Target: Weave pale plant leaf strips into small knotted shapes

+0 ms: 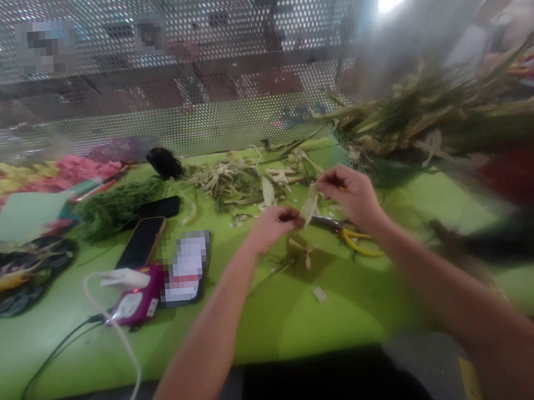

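A pale strip of what looks like dried corn husk [310, 206] is stretched between my two hands. My left hand [276, 225] pinches its lower end, and my right hand [347, 192] pinches the upper end. Just behind my left fingers stands another pale husk piece [267, 191]; whether it is touched I cannot tell. Scissors with yellow handles [357, 243] lie beneath my right hand, partly hidden by it. Below the hands, a small husk piece with spread petals and a thin stem [306, 252] rests on the green tabletop [277, 325].
Behind the hands is a heap of husk scraps [228, 178]. A large bundle of dried husks [409, 121] fills the back right. At left are phones [141, 242], a purple power box [139, 302] with cables, green fibre [119, 202] and pink material [86, 171]. A perforated metal panel [223, 117] stands behind.
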{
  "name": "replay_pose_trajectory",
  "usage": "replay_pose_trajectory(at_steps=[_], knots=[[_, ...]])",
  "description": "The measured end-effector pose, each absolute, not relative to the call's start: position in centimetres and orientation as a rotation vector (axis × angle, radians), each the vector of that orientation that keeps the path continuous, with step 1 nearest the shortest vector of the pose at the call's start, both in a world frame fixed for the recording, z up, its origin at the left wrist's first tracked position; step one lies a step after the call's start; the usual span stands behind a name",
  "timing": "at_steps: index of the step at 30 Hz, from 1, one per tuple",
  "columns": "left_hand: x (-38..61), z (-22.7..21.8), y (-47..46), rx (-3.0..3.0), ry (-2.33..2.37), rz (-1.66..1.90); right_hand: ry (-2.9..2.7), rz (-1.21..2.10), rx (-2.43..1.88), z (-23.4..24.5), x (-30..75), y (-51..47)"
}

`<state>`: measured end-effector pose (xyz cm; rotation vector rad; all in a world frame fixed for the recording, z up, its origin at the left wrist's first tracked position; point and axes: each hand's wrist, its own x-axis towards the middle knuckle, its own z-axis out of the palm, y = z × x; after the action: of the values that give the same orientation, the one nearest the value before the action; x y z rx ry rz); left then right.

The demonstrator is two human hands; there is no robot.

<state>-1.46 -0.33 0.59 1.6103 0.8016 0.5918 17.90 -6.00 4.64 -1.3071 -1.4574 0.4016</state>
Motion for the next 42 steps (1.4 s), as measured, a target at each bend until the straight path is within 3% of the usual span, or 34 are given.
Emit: replay_pose_trajectory(at_steps=[6, 15, 42], knots=[[-1.6, 0.4, -0.5, 1.385, 0.828, 0.784, -1.421, 0.369, -1.258, 4.9, 17.6, -6.3], [-1.0, 0.4, -0.5, 1.090, 0.816, 0.891, -1.921, 0.244, -1.130, 2.5, 16.0, -6.1], [-0.4, 0.6, -1.4, 1.061, 0.720, 0.853, -1.458, 0.551, -1.323, 2.0, 15.5, -5.6]])
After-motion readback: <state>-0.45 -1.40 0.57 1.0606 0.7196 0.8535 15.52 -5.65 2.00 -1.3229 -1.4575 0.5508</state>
